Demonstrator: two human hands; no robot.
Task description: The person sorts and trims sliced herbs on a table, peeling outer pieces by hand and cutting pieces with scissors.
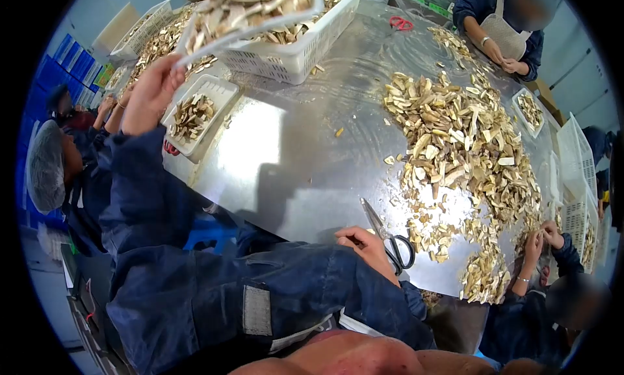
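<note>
My left hand (pixel 156 92) reaches up and away at the far left, its fingers closed on the edge of a white tray (pixel 250 32) heaped with dried mushroom slices (pixel 244 8). The raised tray is tilted above a white perforated basket (pixel 286 63), which also contains slices. Near the front table edge rests my right hand (pixel 367 248), its fingers curled, with nothing seen in them. Right beside it lie scissors (pixel 392 242) with black handles, their blades pointing away from me.
A big pile of mushroom slices (pixel 461 141) covers the right of the metal table (pixel 312 141). A smaller tray (pixel 224 92) with slices stands at left; red scissors (pixel 401 24) lie at the back. Co-workers sit left, back right and at right, where a co-worker's hands (pixel 536 248) touch the pile.
</note>
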